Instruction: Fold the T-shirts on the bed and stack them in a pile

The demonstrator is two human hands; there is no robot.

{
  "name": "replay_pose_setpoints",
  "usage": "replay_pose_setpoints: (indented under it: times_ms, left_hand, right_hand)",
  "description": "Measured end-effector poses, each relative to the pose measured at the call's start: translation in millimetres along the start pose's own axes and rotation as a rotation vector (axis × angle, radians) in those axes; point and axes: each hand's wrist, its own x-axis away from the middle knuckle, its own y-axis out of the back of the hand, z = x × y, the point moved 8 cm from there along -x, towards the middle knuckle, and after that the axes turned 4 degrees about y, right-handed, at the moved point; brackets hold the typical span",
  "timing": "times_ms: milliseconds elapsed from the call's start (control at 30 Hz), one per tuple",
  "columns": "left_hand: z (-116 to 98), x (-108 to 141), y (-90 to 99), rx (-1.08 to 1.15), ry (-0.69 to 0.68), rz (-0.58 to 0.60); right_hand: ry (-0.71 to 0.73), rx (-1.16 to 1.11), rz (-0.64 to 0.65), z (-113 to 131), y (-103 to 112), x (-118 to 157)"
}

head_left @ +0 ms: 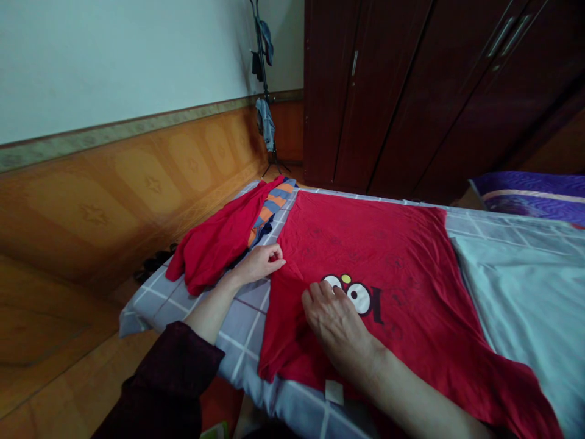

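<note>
Red garment (pixel 395 286) lies spread beneath the right fingers (pixel 312 297).

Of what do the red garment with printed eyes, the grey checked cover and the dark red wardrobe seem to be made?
Red garment with printed eyes: soft, matt fabric, perhaps cotton knit, judging by its fine wrinkles.
Grey checked cover: matt cloth, since it hangs in loose folds; fibre unclear.
Dark red wardrobe: probably wood or veneered board, smooth, given its flat, faintly shiny surface.
</note>
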Motion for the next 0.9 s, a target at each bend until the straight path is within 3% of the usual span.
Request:
replay_pose_setpoints:
  times_ms: [133, 333, 467, 667, 900]
  left_hand:
    - [2, 0, -1.5, 0.042, 0.015, 0.043]
    - [5, 1, -3.5, 0.129, 0.074, 0.116]
    - [4, 1, -2.9, 0.153, 0.083, 0.127]
    - [2, 2, -2.8, 0.147, 0.099, 0.124]
    - [4, 0, -2.8, 0.110, 0.086, 0.049]
  right_hand:
    - [-0.075, -0.073, 0.046, -14, -2, -3]
    - [-0.069, -0.079, 0.013, -16, 13, -7]
    - [-0.089, -0.023, 0.050, -18, 3, -6]
    - [0.230, 0.006, -0.224, 20, 5, -1]
    - [0.420, -0.125, -0.195, 66, 8, 8]
